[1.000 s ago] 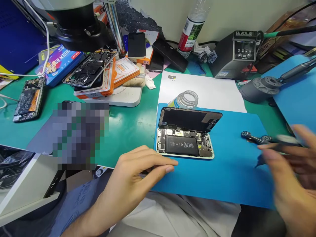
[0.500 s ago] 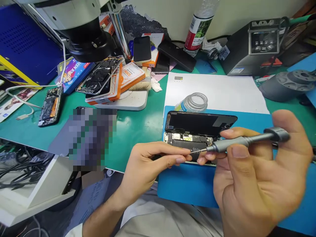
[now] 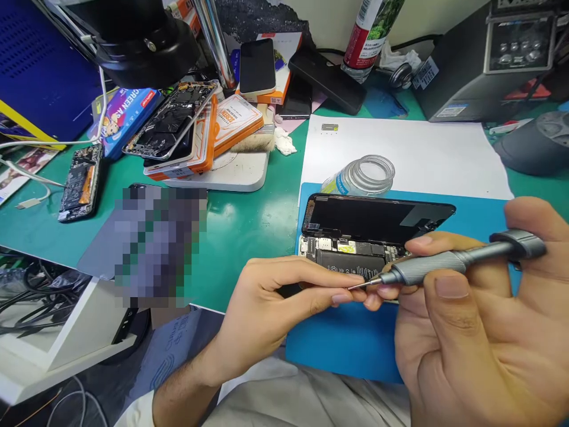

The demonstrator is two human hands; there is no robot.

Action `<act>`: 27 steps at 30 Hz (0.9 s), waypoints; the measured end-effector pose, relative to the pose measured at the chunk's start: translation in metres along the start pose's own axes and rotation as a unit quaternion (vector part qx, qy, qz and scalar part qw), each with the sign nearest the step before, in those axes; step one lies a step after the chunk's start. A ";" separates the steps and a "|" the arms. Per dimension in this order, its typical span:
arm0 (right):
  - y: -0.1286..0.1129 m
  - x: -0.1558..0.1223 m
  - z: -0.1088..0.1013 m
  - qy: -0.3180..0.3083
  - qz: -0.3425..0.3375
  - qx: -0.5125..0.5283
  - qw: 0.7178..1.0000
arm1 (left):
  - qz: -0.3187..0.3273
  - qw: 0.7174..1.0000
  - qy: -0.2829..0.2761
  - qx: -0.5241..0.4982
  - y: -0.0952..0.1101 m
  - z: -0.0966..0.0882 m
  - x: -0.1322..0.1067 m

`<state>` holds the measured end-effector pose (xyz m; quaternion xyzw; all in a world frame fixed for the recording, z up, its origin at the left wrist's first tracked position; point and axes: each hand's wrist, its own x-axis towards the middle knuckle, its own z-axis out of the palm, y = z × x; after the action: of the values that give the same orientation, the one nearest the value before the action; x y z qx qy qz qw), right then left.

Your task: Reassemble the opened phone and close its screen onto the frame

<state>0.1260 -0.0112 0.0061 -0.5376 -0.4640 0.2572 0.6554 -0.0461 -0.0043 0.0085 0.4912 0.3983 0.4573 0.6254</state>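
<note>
A slim grey precision screwdriver (image 3: 433, 268) lies across the fingers of my right hand (image 3: 482, 338). Its ringed end cap rests against a raised finger, and the thin bit points left. The thumb and index finger of my left hand (image 3: 267, 302) pinch at the bit's tip. Whether a tiny screw sits there too is hidden. Behind both hands is an opened smartphone (image 3: 351, 261), its battery and boards bare, partly covered by my fingers. The phone's black screen (image 3: 377, 219) is tilted up along its far side. Under the phone lies a blue mat (image 3: 342, 344).
A clear plastic jar (image 3: 362, 175) lies behind the phone, by a white sheet (image 3: 413, 142). At left are a disassembled phone (image 3: 82, 184), orange boxes (image 3: 237, 124) and a grey flat panel (image 3: 104, 240). A black microscope head (image 3: 146, 47) overhangs them. A bottle (image 3: 371, 41) stands behind.
The view has shifted closer and slightly right. Both hands keep their hold around the screwdriver, whose bit now tilts down a little more at the left fingertips.
</note>
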 end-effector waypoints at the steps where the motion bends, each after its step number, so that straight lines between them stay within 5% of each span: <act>1: 0.000 0.000 -0.001 -0.002 0.012 0.006 1.000 | 0.002 1.000 0.001 -0.001 0.000 0.000 0.000; 17: -0.001 0.000 0.003 -0.004 -0.022 0.011 1.000 | 0.026 1.000 0.013 -0.007 -0.002 0.000 -0.001; 27: -0.003 0.002 -0.001 0.016 0.036 0.040 0.998 | 0.056 0.998 0.011 0.015 -0.003 -0.001 0.000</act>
<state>0.1276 -0.0108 0.0095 -0.5314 -0.4233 0.2899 0.6740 -0.0466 -0.0040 0.0052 0.5170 0.3835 0.4910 0.5870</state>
